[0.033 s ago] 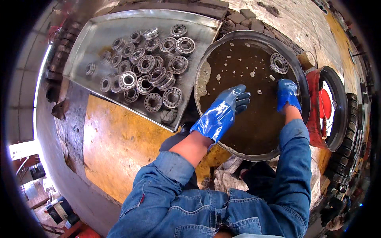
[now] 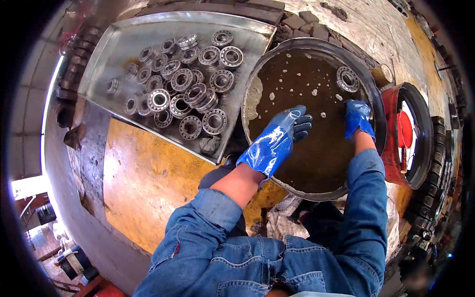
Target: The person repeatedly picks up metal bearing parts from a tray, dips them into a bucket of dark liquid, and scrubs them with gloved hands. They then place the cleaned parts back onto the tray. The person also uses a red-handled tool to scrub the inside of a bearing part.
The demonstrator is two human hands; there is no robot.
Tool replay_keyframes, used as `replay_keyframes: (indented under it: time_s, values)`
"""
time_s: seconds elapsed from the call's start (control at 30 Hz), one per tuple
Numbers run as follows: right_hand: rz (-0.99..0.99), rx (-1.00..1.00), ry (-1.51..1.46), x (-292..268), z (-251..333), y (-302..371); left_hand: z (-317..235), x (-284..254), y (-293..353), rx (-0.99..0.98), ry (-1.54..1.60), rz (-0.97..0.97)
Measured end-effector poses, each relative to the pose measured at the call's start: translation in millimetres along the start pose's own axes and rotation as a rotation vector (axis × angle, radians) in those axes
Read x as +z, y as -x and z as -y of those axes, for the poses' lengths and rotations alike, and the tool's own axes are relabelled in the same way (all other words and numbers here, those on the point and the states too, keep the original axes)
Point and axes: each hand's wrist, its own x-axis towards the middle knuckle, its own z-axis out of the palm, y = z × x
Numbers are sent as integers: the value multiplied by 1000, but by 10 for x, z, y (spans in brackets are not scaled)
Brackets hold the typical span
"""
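Observation:
My left hand [image 2: 283, 133], in a blue rubber glove, hovers over a wide round basin [image 2: 246, 119] of murky brown liquid. Its fingers stretch out loosely and hold nothing that I can see. At the basin's right side my right hand [image 2: 358, 116], gloved the same way, points down into the liquid. The fingers there are hidden, so what they touch cannot be seen. Just beyond that hand a roller bearing [image 2: 348, 79] shows at the surface near the far right rim. Pale clumps of foam [image 2: 314, 92] float about.
Left of the basin, a metal tray [image 2: 143, 29] carries many greasy roller bearings [image 2: 183, 79] and a dark crumpled rag [image 2: 209, 144]. A red drum [image 2: 393, 166] with a red round-headed, handled object [image 2: 404, 131] stands at the right. Broken bricks [image 2: 309, 24] lie behind the basin.

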Motion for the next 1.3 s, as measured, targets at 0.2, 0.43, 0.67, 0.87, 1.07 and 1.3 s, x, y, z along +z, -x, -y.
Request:
replay_keyframes:
  time_s: [0.2, 0.43, 0.67, 0.87, 1.07, 1.3]
  values:
    - [2, 133, -258, 229, -182, 121, -66, 43, -2, -62, 3, 27]
    - [-11, 138, -183, -315, 83, 719, -125, -11, -93, -6, 45, -5]
    - [202, 59, -625, -686, 369, 1315, -287, -74, 11, 84, 14, 85]
    - [322, 145, -1012, -1107, 930, 2153, -319, -156, 124, 174, 35, 177]
    - [469, 75, -987, -809, 1285, 2304, -379, -273, 92, 182, 91, 201]
    - [388, 77, -833, -485, 1468, 2221, -391, -281, -49, 136, 112, 190]
